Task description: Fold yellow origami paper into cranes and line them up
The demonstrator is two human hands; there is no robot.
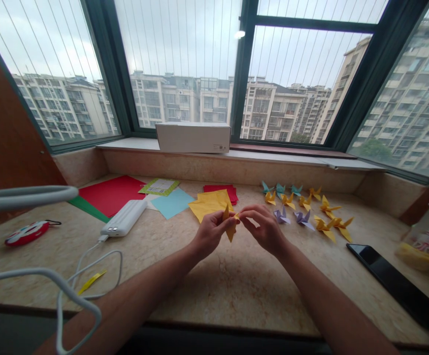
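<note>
Between my two hands, above the stone counter, is a yellow folded-paper crane (230,232) with pointed ends sticking up and down. My left hand (213,231) is closed on its body, the thumb lying across the paper. My right hand (264,228) pinches a small tip on the crane's right side with thumb and forefinger. Just behind my left hand lie sheets of yellow paper (209,203), partly over red paper squares (232,193). Beyond my right hand stand rows of finished paper cranes, among them a purple crane (281,215), a yellow crane (325,228) and a blue crane (280,189).
On the left lie a white power bank (125,218) with a looping cable (120,266), a red and white pouch-like object (27,233), red paper (109,193) and light-blue paper (172,202). A black phone (395,283) and plastic bag (426,236) are right; a white box (194,137) stands on the sill.
</note>
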